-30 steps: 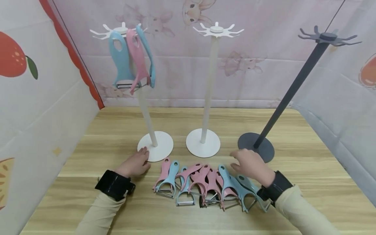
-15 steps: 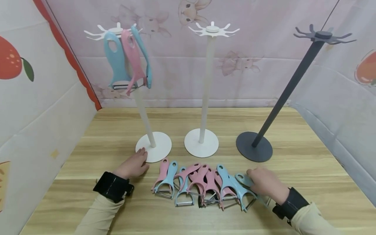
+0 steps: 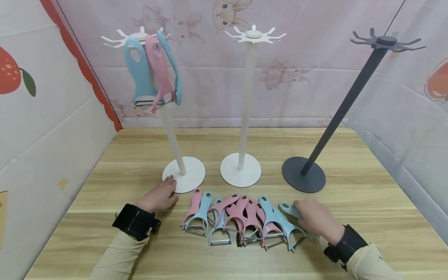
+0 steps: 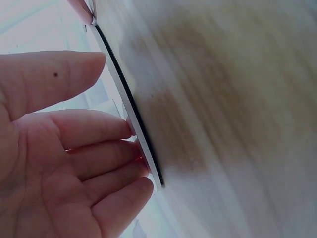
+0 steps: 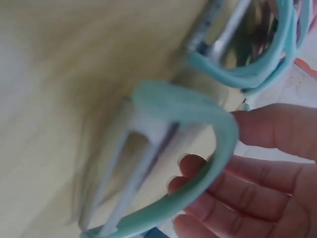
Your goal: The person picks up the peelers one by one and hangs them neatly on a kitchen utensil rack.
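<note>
My right hand [image 3: 316, 218] pinches a pale blue-green peeler [image 3: 289, 209] at the right end of a pile. In the right wrist view, thumb and fingers hold this peeler [image 5: 225, 141] near its fork, with its metal blade turned toward the table. My left hand [image 3: 159, 196] rests its fingertips on the white round base [image 3: 192, 175] of the left stand. Seen from the left wrist, those fingers [image 4: 99, 126] are nearly straight against the base's edge. Pink and blue peelers [image 3: 239, 214] lie overlapping between the hands. A pink peeler [image 3: 160, 70] and two blue ones [image 3: 138, 74] hang from the left stand's hooks.
A second white stand [image 3: 246, 105] rises in the middle, its hooks bare. To the right, a dark grey stand [image 3: 344, 107] with bare hooks appears leaning in the view. Printed cloth walls [image 3: 297, 97] enclose the wooden table [image 3: 210, 144].
My right hand has come down and rightward from near the grey stand's base and taken hold of the end peeler, whose handle has shifted slightly up. The left hand stays put.
</note>
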The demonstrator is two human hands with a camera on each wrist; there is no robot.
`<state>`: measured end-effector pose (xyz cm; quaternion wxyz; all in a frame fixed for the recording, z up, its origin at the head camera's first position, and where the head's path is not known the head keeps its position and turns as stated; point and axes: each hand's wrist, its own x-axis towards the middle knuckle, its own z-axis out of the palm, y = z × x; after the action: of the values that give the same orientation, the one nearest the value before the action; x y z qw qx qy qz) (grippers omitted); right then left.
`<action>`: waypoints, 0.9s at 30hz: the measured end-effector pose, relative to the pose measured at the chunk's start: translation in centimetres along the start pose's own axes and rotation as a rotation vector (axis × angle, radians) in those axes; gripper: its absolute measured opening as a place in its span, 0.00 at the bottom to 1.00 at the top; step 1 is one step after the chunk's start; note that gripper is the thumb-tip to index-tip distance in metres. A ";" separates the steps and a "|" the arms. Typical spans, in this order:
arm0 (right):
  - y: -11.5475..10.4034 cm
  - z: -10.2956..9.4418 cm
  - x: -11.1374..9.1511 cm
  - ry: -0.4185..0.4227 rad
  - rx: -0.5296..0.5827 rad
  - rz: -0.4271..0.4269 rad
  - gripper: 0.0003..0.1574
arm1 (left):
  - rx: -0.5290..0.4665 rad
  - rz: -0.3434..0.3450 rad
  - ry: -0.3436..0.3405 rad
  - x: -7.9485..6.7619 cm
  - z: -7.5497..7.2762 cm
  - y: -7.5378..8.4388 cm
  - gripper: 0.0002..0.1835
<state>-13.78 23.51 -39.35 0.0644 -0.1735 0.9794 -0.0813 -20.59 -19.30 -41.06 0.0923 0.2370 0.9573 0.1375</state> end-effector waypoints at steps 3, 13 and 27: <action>-0.1 -0.2 0.4 0.051 0.006 -0.031 0.10 | 0.000 -0.001 -0.001 0.0 0.0 0.0 0.27; -2.7 -1.8 3.3 0.126 0.124 -0.138 0.08 | 0.005 -0.002 -0.007 0.0 0.0 0.0 0.27; -9.2 -5.5 10.2 0.367 0.477 -0.363 0.26 | -0.003 -0.008 -0.009 -0.1 0.0 0.1 0.27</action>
<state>-21.14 12.14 -33.32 -0.0893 -0.3076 0.8812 -0.3478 -20.45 -19.28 -40.99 0.0977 0.2334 0.9576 0.1375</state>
